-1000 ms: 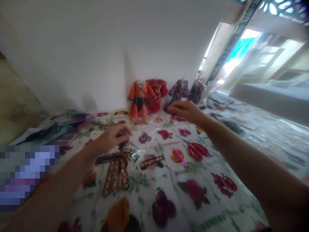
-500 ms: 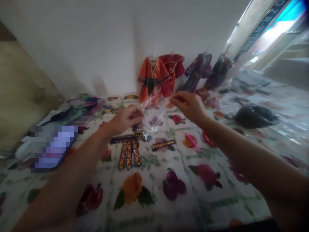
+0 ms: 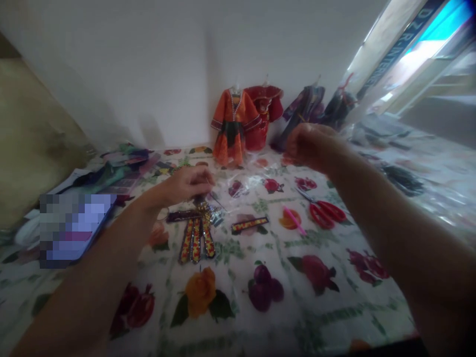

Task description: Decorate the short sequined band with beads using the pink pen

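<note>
My left hand point(image 3: 195, 181) is closed in a pinch at the middle of the table. Just below its fingertips lies a glittery beaded piece point(image 3: 210, 212), with a thin dark needle-like line beside it. What the fingers pinch is too small to make out. Several embroidered trim strips point(image 3: 195, 240) with yellow and red patterns lie below, joined near a dark band point(image 3: 182, 216). A separate short trim strip point(image 3: 250, 225) rests to their right. My right hand point(image 3: 312, 144) is raised farther back, fingers curled together; anything in them is hidden or too fine to see.
Red-handled scissors point(image 3: 325, 213) and a pink stick point(image 3: 293, 219) lie at right. Small doll dresses, an orange one point(image 3: 234, 126) and a red one point(image 3: 260, 119) among them, stand against the wall. A phone point(image 3: 80, 230) lies at left. Fabric scraps point(image 3: 124, 163) are piled behind it.
My right hand has moved right and up, away from my left hand, uncovering the red-handled scissors. My left hand has shifted slightly left, still pinched.
</note>
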`<action>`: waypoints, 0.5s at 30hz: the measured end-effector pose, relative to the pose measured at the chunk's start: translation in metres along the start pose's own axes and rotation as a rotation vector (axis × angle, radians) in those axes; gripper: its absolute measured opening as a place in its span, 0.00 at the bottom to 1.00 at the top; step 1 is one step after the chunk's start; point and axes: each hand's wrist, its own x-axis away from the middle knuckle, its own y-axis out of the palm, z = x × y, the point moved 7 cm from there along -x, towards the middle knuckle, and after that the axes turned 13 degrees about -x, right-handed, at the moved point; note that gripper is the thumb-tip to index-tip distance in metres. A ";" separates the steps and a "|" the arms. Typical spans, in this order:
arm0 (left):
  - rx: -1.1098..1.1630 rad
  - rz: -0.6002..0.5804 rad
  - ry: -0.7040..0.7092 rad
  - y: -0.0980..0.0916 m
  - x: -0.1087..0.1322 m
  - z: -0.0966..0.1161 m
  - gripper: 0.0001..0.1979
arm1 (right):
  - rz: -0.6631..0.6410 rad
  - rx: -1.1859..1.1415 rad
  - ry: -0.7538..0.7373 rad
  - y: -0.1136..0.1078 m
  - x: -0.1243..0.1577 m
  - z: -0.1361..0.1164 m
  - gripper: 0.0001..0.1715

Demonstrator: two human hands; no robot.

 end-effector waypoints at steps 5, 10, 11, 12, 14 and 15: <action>0.109 0.167 -0.014 -0.005 -0.005 -0.011 0.09 | -0.082 -0.312 0.244 0.036 0.021 0.048 0.27; 0.132 0.195 -0.037 0.004 -0.009 -0.013 0.11 | -0.271 -0.346 0.389 0.105 0.059 0.066 0.23; 0.127 0.190 -0.040 0.007 -0.009 -0.013 0.11 | -0.264 -0.344 0.391 0.114 0.061 0.066 0.19; 0.119 0.187 -0.043 0.008 -0.010 -0.013 0.11 | -0.249 -0.343 0.384 0.120 0.062 0.065 0.15; 0.096 0.190 -0.047 0.009 -0.011 -0.015 0.13 | -0.216 -0.342 0.358 0.127 0.059 0.062 0.11; 0.078 0.196 -0.047 0.008 -0.012 -0.016 0.14 | -0.201 -0.344 0.342 0.129 0.057 0.060 0.10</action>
